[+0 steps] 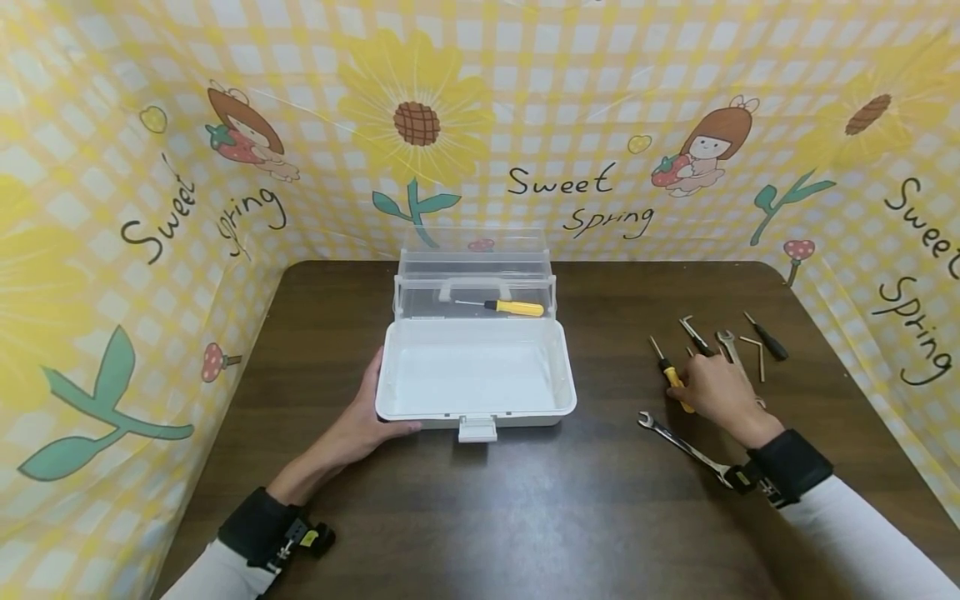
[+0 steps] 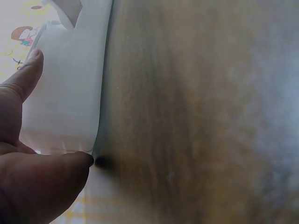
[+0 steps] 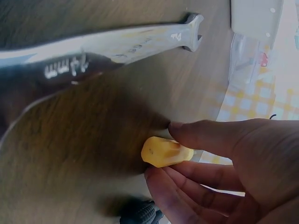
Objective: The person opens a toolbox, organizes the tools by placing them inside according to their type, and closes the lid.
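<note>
Right hand down among the loose tools at the right of the dark wooden bench, fingers and thumb curled round the yellow-handled screwdriver, its handle end poking out between thumb and fingers in the right wrist view. Grip clamped on the plastic handle, shaft pointing away toward the back wall. Left hand flat against the near left corner of the open white plastic toolbox, fingers straight, steadying rather than gripping. Inside the clear raised lid, a second yellow screwdriver. Just beside the right hand, a silver combination spanner; further back, hex keys, another small spanner and a black-handled driver.

Probably light and rigid, that screwdriver, easy to lift one-handed; smooth handle perhaps a little slippery, so best held round its thick middle, not by the thin metal shaft. Nothing fragile about it. Toolbox light enough to slide if knocked, hence likely the bracing hand.
</note>
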A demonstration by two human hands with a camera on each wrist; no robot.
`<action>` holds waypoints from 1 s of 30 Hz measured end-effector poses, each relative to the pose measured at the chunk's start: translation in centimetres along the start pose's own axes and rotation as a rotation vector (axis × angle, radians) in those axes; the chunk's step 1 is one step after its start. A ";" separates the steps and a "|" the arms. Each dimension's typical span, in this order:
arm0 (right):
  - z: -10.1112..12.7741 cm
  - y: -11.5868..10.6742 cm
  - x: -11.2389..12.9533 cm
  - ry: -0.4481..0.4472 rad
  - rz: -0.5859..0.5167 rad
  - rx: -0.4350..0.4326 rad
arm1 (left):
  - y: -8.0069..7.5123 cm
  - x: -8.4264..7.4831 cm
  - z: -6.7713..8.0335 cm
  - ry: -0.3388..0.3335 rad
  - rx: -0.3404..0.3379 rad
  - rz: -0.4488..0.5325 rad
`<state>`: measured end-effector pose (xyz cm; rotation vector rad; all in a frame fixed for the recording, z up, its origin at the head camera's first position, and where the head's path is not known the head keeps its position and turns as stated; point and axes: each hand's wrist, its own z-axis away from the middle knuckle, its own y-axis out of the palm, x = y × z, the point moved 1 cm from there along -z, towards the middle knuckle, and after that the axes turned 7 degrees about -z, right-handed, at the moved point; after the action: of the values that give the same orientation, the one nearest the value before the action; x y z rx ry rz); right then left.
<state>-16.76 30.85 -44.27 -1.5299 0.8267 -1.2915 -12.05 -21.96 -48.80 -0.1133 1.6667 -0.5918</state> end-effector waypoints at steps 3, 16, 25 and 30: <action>0.0 0.1 0.1 -0.002 0.006 -0.018 | 0.0 0.1 -0.1 -0.011 -0.010 -0.002; -0.3 0.0 0.2 -0.028 -0.006 -0.019 | 0.0 0.2 -0.3 0.029 0.009 0.033; -0.9 -1.8 1.2 -0.092 -0.005 -0.025 | 0.2 -0.1 -0.3 0.021 0.043 0.074; -1.2 -3.3 2.5 -0.142 0.009 -0.024 | 0.1 0.0 -0.2 0.031 0.045 0.079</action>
<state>-17.59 29.35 -40.33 -1.6159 0.7592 -1.1553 -12.23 -21.77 -48.80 -0.0054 1.6787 -0.5738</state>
